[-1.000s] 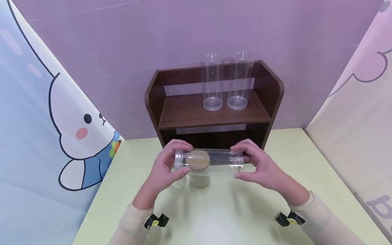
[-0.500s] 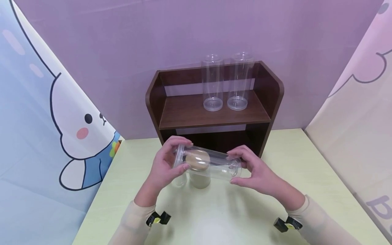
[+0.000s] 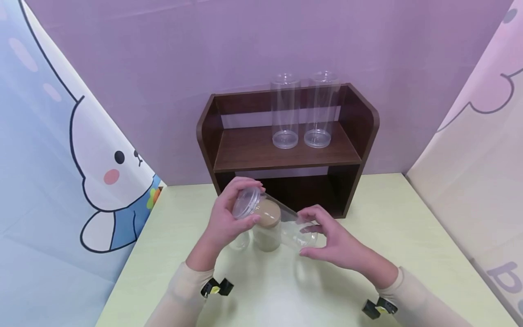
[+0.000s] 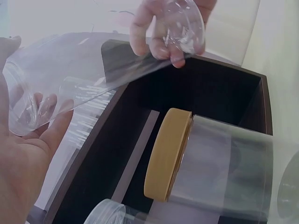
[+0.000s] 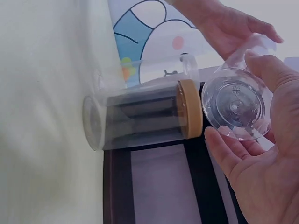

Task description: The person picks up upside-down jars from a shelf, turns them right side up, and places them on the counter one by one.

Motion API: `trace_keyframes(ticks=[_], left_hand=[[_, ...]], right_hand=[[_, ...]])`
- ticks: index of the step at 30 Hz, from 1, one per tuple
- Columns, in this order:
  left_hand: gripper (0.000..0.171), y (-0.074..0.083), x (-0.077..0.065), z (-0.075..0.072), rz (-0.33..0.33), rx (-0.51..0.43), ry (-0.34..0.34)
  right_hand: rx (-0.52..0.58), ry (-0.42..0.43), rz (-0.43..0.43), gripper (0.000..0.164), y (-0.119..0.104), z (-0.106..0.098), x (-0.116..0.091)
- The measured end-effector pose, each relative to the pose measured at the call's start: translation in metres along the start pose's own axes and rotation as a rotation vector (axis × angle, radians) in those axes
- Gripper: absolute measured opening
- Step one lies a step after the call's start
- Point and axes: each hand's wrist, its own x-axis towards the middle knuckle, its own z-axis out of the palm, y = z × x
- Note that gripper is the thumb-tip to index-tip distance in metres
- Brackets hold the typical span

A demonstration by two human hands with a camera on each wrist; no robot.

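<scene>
One clear jar [image 3: 291,225] | tilted | rimmed end: left hand [image 3: 225,215] | base: right hand [image 3: 333,240]

At four o'clock in the head view, the pale curtain [image 3: 466,190] has a purple letter [image 3: 505,277], maybe B. Marks [image 5: 235,90] on the clear jar [image 5: 219,105] are too small to read.

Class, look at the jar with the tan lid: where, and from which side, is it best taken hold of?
Grip the tan-lidded jar around its straight, clear body, below the lid, from the person's near right side. It stands upright, with another clear jar close on its left and the shelf behind. That seems safest once the clear container held above is out of the way.
</scene>
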Motion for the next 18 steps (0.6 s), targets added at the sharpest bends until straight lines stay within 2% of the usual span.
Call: trace_keyframes(ticks=[10,18], left_hand=[[0.073,0.003,0.005,0.008,-0.004,0.044,-0.014],[0.063,0.004,0.009,0.008,-0.01,0.074,-0.042]], right_hand=[[-0.014,-0.011,0.02,0.077,0.006,0.011,-0.003],[-0.083,-0.016,0.04,0.074,0.006,0.012,-0.003]])
